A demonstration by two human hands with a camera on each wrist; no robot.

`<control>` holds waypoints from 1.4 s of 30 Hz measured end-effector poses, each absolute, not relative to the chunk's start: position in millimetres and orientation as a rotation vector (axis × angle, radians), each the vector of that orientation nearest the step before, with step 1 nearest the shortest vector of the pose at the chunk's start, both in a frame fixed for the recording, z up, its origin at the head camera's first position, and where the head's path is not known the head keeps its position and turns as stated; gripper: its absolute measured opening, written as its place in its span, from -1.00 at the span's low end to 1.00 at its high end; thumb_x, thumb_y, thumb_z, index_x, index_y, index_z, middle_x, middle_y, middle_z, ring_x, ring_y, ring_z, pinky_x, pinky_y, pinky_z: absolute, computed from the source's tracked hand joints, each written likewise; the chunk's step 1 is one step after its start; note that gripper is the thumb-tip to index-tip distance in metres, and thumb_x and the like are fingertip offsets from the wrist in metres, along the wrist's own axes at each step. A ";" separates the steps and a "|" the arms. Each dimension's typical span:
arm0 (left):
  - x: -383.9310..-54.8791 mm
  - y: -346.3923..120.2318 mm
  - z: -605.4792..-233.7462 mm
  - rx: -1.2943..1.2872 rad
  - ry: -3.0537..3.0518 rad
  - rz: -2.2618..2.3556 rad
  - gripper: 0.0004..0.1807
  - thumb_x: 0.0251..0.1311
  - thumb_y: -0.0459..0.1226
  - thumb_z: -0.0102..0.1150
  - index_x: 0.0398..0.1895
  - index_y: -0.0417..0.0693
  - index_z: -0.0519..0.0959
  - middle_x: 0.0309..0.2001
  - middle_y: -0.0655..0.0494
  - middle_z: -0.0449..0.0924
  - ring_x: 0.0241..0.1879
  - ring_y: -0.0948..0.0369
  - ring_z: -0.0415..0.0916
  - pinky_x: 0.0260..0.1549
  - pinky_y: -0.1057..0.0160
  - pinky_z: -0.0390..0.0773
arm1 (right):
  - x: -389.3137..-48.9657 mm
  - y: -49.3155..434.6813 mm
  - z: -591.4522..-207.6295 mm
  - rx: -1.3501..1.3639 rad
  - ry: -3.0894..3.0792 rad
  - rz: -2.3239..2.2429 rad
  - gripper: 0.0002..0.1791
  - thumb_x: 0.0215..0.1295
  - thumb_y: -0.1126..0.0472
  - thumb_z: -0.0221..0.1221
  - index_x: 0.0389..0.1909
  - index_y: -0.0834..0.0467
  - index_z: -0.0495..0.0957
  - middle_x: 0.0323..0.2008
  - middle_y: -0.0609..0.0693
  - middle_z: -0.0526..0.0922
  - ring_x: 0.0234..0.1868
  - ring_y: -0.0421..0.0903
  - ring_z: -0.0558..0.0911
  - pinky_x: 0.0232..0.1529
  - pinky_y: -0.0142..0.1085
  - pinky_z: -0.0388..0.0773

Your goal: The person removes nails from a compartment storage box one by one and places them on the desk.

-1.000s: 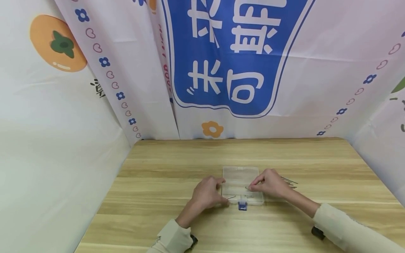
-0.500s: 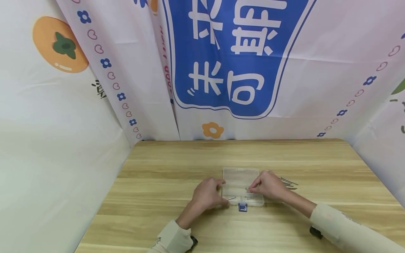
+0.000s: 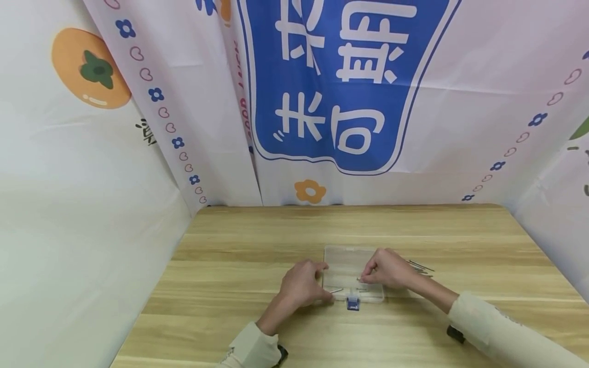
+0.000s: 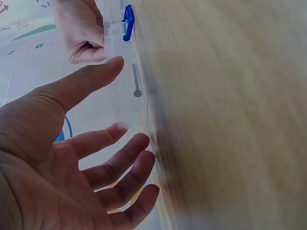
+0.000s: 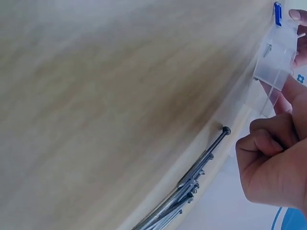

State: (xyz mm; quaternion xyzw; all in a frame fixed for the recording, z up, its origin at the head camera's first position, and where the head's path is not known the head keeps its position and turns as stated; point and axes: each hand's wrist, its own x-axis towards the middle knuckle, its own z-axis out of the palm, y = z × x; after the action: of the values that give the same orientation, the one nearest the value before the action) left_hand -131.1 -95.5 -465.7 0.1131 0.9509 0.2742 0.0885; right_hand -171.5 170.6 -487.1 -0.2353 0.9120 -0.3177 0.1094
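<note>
A clear plastic box (image 3: 329, 281) with a blue latch (image 3: 353, 304) lies on the table, its lid (image 3: 349, 258) folded back. My left hand (image 3: 301, 282) holds the box's left end between thumb and index finger, while the other fingers are loosely bent. One nail (image 4: 136, 81) lies in the left part of the box. A second nail (image 3: 363, 290) is in the right part. Over the box's right side, my right hand (image 3: 386, 268) pinches a small nail (image 3: 358, 279); only its tip shows, as the fingers cover the rest.
Several loose nails (image 5: 184, 191) lie in a pile on the wooden table (image 3: 257, 245), right of the box and beside my right wrist. A printed cloth (image 3: 414, 184) hangs behind the table's back edge.
My right hand has shifted slightly left and lower over the box, with the nail still in its fingers. The left hand stays at the box's left end. The head view has tilted slightly.
</note>
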 end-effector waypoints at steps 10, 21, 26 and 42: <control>-128.7 -96.4 -463.2 0.341 2.824 0.820 -0.15 -0.28 -0.12 0.84 0.25 -0.04 0.74 -0.17 0.09 0.67 -0.28 0.23 0.45 -0.33 0.22 0.50 | -178.1 163.0 -476.8 -0.802 2.750 -0.695 -0.79 0.14 0.19 0.56 -0.58 -0.16 0.81 -0.42 -0.28 0.82 -0.60 -0.34 0.42 -0.56 -0.41 0.38; -128.7 -96.5 -467.6 0.339 2.824 0.819 -0.16 -0.27 -0.09 0.84 0.24 0.00 0.74 -0.14 0.11 0.70 -0.30 0.25 0.45 -0.34 0.25 0.50 | -178.2 159.3 -466.1 -0.801 2.681 -0.595 -0.69 0.10 0.27 0.54 -0.66 -0.16 0.71 -0.56 -0.36 0.68 -0.48 -0.27 0.52 -0.43 -0.34 0.47; -128.3 -97.9 -467.6 0.352 2.832 0.827 -0.16 -0.27 -0.09 0.84 0.23 -0.01 0.75 -0.13 0.10 0.72 -0.30 0.25 0.46 -0.34 0.24 0.52 | -179.1 158.2 -465.6 -0.811 2.685 -0.608 -0.68 0.09 0.29 0.54 -0.67 -0.15 0.71 -0.57 -0.35 0.68 -0.49 -0.27 0.52 -0.47 -0.36 0.47; -126.7 -99.2 -467.2 0.373 2.828 0.837 -0.15 -0.26 -0.10 0.82 0.24 -0.05 0.73 -0.24 0.14 0.65 -0.41 0.28 0.39 -0.48 0.33 0.39 | -181.9 158.8 -469.9 -0.843 2.618 -0.699 -0.74 0.09 0.32 0.50 -0.65 -0.06 0.74 -0.62 -0.29 0.69 -0.58 -0.30 0.51 -0.39 -0.37 0.54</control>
State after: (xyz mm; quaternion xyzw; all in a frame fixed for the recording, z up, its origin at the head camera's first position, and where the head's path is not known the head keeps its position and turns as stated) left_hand -126.7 -99.2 -467.2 0.1251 0.9479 0.2807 0.0844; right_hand -181.9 158.8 -469.9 -0.2936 0.9119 -0.2436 0.1514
